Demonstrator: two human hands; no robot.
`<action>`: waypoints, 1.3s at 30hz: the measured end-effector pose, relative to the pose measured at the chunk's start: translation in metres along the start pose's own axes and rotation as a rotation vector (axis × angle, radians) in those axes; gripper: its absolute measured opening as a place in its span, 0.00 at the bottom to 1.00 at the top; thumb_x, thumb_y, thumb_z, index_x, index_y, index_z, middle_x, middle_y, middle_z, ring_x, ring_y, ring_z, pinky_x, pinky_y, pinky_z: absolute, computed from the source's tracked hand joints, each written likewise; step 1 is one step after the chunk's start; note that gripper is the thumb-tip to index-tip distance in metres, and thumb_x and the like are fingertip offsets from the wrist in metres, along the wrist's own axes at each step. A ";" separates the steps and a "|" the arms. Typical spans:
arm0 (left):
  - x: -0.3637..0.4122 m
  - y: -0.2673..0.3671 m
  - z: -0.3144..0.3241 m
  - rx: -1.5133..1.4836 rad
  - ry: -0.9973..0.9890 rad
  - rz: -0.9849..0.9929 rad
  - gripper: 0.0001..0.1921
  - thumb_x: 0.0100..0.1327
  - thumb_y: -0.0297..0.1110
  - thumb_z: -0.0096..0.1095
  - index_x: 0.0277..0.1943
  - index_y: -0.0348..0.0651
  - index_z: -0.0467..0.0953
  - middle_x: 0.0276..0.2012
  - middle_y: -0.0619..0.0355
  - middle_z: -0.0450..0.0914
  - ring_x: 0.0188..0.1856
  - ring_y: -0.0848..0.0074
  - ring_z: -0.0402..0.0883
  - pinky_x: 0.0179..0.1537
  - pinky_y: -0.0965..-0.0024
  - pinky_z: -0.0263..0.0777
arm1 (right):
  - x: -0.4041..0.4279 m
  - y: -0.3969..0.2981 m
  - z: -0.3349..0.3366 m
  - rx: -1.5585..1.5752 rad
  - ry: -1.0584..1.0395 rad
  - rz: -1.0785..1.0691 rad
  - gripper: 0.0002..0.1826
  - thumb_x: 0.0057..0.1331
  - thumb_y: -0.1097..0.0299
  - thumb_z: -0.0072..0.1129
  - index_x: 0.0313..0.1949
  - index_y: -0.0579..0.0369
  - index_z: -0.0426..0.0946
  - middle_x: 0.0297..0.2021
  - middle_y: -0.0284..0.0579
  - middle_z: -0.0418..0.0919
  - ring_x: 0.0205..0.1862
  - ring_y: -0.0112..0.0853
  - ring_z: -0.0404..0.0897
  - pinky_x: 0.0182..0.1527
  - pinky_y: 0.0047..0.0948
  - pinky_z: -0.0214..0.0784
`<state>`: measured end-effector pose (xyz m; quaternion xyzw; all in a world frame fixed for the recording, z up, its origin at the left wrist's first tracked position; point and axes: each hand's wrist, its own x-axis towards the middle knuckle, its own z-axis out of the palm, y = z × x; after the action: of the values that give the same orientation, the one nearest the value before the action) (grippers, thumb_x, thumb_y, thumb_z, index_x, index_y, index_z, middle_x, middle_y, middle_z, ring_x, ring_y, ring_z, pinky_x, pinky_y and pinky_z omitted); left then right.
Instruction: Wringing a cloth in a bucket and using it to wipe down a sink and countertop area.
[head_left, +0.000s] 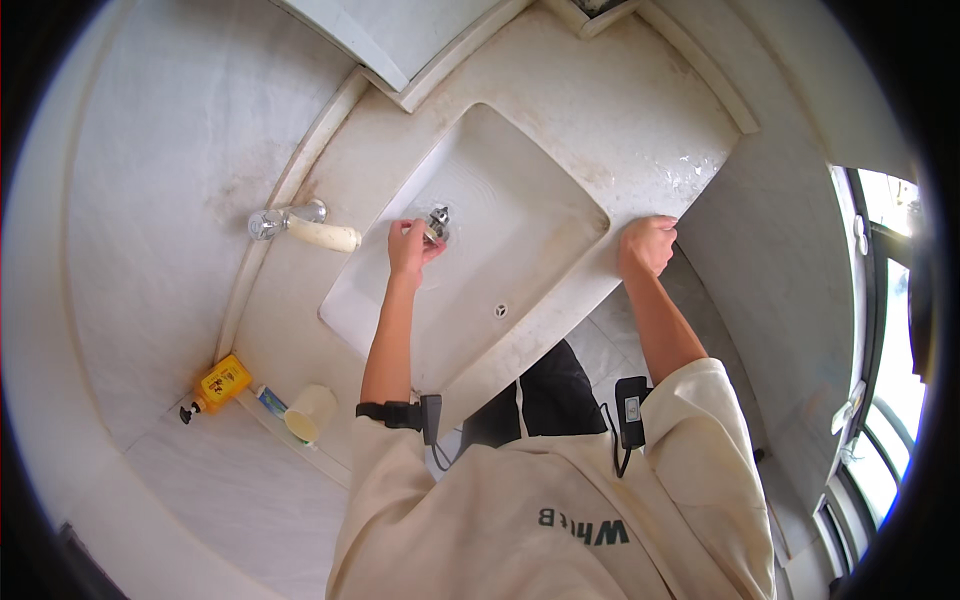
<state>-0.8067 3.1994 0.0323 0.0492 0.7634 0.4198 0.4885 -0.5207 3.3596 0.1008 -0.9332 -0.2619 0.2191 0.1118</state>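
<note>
My left hand (409, 251) is inside the white rectangular sink basin (525, 202), its fingertips around a chrome drain stopper (439, 222). Whether the stopper's lower end touches the drain is hidden by my fingers and the stopper itself. Thin ripples of water show on the basin floor around it. My right hand (646, 244) is curled over the front edge of the pale stone countertop (667, 142), to the right of the basin. Its fingertips are out of sight.
A chrome faucet (289, 219) with a cream spout cover (324, 234) stands left of the basin. At the lower left are a yellow pump bottle (223, 384), a toothpaste tube (271, 401) and a cream cup (309, 414). An overflow hole (501, 310) marks the basin's near wall.
</note>
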 end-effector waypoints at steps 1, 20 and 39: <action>-0.008 -0.004 -0.007 -0.496 -0.218 -0.116 0.12 0.55 0.28 0.57 0.40 0.30 0.67 0.42 0.36 0.74 0.42 0.53 0.79 0.47 0.58 0.79 | 0.000 0.001 0.000 -0.007 -0.002 0.005 0.34 0.71 0.45 0.23 0.54 0.59 0.72 0.50 0.60 0.76 0.54 0.54 0.74 0.57 0.49 0.64; 0.004 -0.063 -0.007 0.215 0.299 0.457 0.16 0.47 0.24 0.73 0.38 0.40 0.74 0.39 0.56 0.75 0.41 0.66 0.75 0.46 0.67 0.69 | 0.001 0.004 0.007 -0.029 0.016 -0.034 0.33 0.71 0.46 0.23 0.52 0.59 0.72 0.48 0.58 0.78 0.51 0.54 0.76 0.55 0.49 0.66; 0.024 -0.064 0.018 0.626 0.287 0.562 0.15 0.48 0.24 0.70 0.40 0.38 0.75 0.38 0.50 0.75 0.40 0.58 0.77 0.43 0.61 0.72 | 0.005 0.004 0.010 -0.066 0.060 -0.011 0.32 0.71 0.47 0.23 0.51 0.58 0.73 0.47 0.58 0.78 0.50 0.54 0.76 0.54 0.49 0.66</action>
<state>-0.7832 3.1808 -0.0315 0.3418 0.8708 0.2874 0.2057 -0.5199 3.3600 0.0887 -0.9412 -0.2703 0.1815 0.0901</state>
